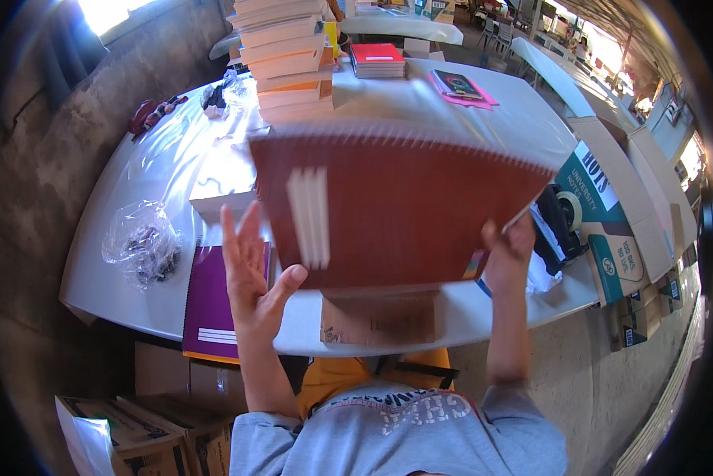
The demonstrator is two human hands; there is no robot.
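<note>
A maroon spiral notebook (396, 214) with three white label lines is tilted up above the table in front of me, a little blurred by motion. At its lower right corner, my right hand (509, 254) grips the edge between thumb and fingers. My left hand (255, 274) is raised by the left end, fingers spread and thumb out near the lower left corner; whether it touches the cover I cannot tell. Beside that hand, a purple notebook (206, 293) lies at the table's near edge with something orange under it. Below the maroon cover shows a brown cardboard piece (380, 319).
Tall stacks of notebooks (289, 71) rise at the back left. Farther right are a red notebook stack (378, 61) and a pink item (469, 91). Crumpled clear plastic (144, 242) lies left on the white table (107, 278). A tape dispenser (561, 222) and open carton (610, 190) flank the right edge.
</note>
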